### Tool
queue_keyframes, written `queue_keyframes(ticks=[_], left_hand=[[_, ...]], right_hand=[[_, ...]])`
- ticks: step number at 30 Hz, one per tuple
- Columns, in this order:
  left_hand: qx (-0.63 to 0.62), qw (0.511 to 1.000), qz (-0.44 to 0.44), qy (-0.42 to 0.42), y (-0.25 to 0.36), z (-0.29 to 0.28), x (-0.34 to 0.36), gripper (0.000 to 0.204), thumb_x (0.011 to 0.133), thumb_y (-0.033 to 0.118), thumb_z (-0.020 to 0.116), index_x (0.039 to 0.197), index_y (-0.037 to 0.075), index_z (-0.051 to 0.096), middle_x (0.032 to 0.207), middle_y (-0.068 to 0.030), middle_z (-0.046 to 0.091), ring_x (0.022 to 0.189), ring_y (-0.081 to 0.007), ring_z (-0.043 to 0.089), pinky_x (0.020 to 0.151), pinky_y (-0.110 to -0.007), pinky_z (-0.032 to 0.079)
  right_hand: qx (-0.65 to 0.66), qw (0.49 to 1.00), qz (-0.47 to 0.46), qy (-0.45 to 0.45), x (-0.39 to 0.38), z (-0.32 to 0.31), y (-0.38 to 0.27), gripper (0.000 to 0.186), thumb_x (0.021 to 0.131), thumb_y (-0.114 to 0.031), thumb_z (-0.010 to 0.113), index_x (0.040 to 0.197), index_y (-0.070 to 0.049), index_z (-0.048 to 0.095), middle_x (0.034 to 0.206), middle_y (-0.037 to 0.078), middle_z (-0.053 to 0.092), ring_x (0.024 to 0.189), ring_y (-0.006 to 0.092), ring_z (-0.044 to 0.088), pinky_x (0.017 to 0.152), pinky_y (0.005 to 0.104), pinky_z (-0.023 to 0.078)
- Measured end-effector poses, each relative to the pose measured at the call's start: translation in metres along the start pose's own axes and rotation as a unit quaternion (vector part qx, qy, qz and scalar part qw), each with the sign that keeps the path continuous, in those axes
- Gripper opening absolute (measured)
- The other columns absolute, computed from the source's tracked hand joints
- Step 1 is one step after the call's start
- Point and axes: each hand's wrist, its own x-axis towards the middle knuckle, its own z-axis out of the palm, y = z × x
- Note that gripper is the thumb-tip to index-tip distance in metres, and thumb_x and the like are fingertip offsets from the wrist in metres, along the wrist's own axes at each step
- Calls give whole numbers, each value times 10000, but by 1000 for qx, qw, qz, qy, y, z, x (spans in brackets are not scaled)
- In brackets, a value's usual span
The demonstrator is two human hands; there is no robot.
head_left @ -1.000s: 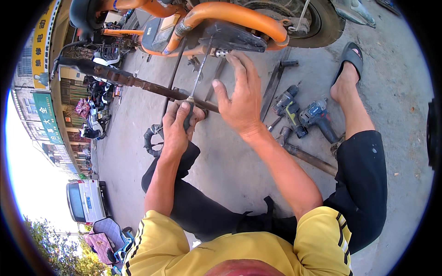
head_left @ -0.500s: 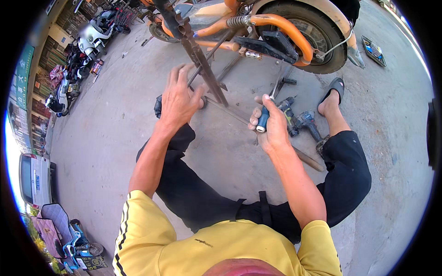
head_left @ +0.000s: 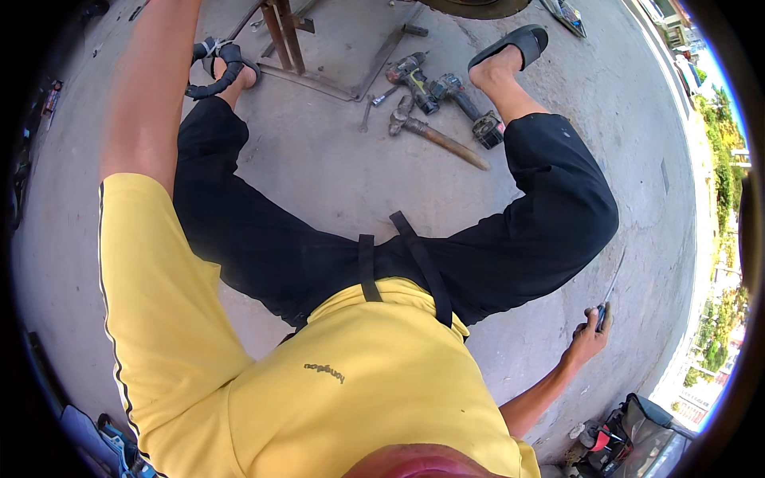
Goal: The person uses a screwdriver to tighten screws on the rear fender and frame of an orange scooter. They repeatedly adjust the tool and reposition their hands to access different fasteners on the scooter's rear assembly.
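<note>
Out at the right side, my right hand [head_left: 588, 341] is closed around the handle of a screwdriver [head_left: 614, 280], whose thin metal shaft points up and away from my leg. My left arm reaches past the top edge, so the left hand is hidden. Nearest to that arm are a rusty metal stand [head_left: 284, 36] and a black wrapped loop [head_left: 229, 73] by my left foot. On the concrete between my feet lie a hammer [head_left: 442, 142] with a wooden handle, a small wrench [head_left: 367, 113], and two cordless drills, one yellow-green [head_left: 413, 82] and one dark [head_left: 470, 110].
A tyre [head_left: 478, 6] shows at the top edge. An open tool tray [head_left: 564, 16] lies beyond my right foot [head_left: 510, 60]. Dark bags or gear [head_left: 637, 442] stand at the lower right, and blue vehicle parts [head_left: 115, 442] at the lower left.
My right hand has swung from the middle out to the right with the screwdriver. My left arm has stretched upward, taking the hand out of view. The orange vehicle has mostly left the picture.
</note>
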Motion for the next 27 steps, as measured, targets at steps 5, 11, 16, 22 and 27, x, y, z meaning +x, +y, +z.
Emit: queue_keyframes(ticks=[5, 11, 16, 22, 27], left_hand=[[-75, 991, 18, -111, 4, 7, 26, 399, 1035, 360, 586, 937, -10, 694, 775, -126, 701, 692, -264, 704, 664, -394, 583], [-21, 999, 18, 30, -19, -11, 22, 321, 1025, 363, 619, 983, 46, 646, 868, -108, 696, 747, -232, 691, 677, -373, 577], [-22, 995, -20, -98, -36, -21, 74, 207, 998, 322, 669, 1040, 120, 667, 920, -17, 730, 973, -173, 678, 925, -393, 456], [-34, 982, -171, -78, 13, -23, 43, 232, 1001, 378, 654, 1068, 159, 685, 1001, 16, 687, 1211, -188, 557, 1109, -449, 321], [-62, 983, -103, -138, -23, -43, 52, 252, 988, 418, 674, 1049, 173, 674, 989, 34, 683, 1112, -150, 606, 1128, -444, 317]], right_hand=[[-79, 975, 93, -184, 19, 11, 94, 447, 964, -158, 676, 1395, -50, 630, 891, 41, 654, 599, 69, 392, 534, 255, 276], [-128, 923, -30, -361, 72, 95, 57, 434, 971, -204, 653, 1368, -30, 636, 1057, 115, 667, 860, 172, 492, 766, 329, 346], [-106, 911, -68, -393, 89, 113, 45, 435, 977, -244, 634, 1346, -13, 641, 1196, 176, 678, 1077, 259, 575, 960, 391, 404], [-43, 898, -95, -426, 105, 122, 34, 406, 967, -259, 622, 1279, -4, 665, 1219, 234, 695, 1172, 330, 651, 1034, 438, 472], [-156, 872, -129, -445, 113, 133, 14, 375, 955, -242, 624, 1243, -5, 672, 1177, 240, 698, 1132, 349, 659, 999, 451, 487]])
